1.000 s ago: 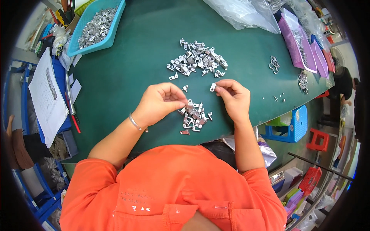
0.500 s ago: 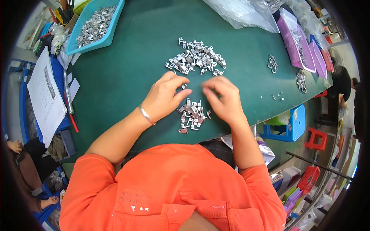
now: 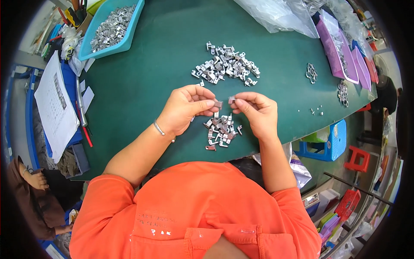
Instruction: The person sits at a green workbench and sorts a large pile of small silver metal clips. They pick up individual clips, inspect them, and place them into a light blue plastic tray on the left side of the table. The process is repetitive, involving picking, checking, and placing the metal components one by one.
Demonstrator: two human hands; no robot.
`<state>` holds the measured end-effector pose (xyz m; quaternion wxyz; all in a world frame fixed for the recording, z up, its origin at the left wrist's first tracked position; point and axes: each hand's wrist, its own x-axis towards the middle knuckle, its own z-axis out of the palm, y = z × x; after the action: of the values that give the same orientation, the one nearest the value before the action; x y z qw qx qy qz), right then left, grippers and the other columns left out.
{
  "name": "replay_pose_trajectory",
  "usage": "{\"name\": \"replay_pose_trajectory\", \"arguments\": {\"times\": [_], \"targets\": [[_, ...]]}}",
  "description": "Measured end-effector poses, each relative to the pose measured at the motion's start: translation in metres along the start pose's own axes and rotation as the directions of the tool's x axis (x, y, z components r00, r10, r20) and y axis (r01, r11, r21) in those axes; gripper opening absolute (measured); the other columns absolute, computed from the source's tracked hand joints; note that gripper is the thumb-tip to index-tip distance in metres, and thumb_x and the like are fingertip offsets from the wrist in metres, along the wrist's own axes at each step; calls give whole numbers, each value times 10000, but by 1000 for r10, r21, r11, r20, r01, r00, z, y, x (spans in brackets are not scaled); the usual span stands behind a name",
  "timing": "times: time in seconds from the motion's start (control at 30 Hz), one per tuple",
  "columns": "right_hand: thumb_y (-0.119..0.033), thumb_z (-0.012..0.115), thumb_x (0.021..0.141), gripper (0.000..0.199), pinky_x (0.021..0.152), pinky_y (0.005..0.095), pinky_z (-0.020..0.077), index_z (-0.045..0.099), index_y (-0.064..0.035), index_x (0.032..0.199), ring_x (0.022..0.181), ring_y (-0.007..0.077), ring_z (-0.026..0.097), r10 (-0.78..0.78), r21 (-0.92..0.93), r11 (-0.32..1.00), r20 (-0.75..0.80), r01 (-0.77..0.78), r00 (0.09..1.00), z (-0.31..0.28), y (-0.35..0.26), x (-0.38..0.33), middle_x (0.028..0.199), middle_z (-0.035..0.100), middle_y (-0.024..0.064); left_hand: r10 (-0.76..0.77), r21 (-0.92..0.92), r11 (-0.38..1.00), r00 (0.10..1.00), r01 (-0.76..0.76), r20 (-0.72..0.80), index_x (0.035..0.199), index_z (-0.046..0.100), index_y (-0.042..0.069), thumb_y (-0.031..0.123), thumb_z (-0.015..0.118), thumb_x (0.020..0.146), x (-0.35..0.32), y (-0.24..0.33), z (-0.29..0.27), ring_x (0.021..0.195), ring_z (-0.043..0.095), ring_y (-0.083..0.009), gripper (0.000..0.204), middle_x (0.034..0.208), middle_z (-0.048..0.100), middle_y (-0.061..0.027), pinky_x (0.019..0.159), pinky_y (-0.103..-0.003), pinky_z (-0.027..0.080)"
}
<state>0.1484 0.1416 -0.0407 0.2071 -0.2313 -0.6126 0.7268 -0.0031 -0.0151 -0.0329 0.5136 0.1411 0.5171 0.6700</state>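
Between the thumb and fingers of my left hand [image 3: 184, 108] is a small metal bracket [image 3: 218, 104]. My right hand [image 3: 257, 113] pinches another small metal bracket [image 3: 231, 100], a short gap away from the first. Both are held just above the green table [image 3: 142, 86]. Below my fingertips, nearer my body, lies a small pile of metal brackets [image 3: 222, 129], some with a brownish tint. Beyond my hands sits a larger heap of silvery brackets [image 3: 226, 64].
A blue basket [image 3: 129, 41] full of metal parts stands far left. Papers [image 3: 56, 108] and a red pen [image 3: 88, 137] lie at the left edge. On the right are metal rings [image 3: 311, 73] and a purple basket [image 3: 330, 52]. A co-worker's hand [image 3: 38, 180] shows at lower left.
My right hand was empty-looking and blurred near the table; now it pinches a bracket. My left hand has turned, showing its bracket. The whole view has shifted slightly.
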Motion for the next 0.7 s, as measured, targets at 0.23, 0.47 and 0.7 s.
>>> {"name": "replay_pose_trajectory", "arguments": {"times": [0.23, 0.47, 0.7], "targets": [[95, 650, 878, 149, 821, 308, 592, 636, 74, 1025, 906, 206, 706, -134, 188, 974, 26, 127, 991, 2, 2, -17, 1001, 704, 168, 4, 86, 996, 999, -7, 35, 1005, 651, -36, -22, 656, 889, -8, 4, 1, 857, 702, -177, 117, 940, 704, -129, 760, -271, 574], [79, 691, 828, 146, 781, 302, 580, 699, 8, 955, 874, 180, 708, -292, -318, 889, 160, 329, 943, -3, -3, -23, 978, 729, 118, 43, 721, 661, 970, -208, 241, 877, 737, 40, -21, 704, 808, -23, 14, -8, 731, 598, -83, 97, 883, 664, -15, 639, -228, 475], [-47, 669, 836, 92, 777, 429, 492, 671, -9, 920, 889, 351, 589, -571, -806, 423, 119, 415, 812, -11, -2, 18, 909, 635, 137, 477, 905, 350, 878, -242, 50, 949, 649, 39, 56, 727, 777, 2, 14, -7, 725, 607, -222, 190, 925, 574, -85, 686, -339, 506]]}}
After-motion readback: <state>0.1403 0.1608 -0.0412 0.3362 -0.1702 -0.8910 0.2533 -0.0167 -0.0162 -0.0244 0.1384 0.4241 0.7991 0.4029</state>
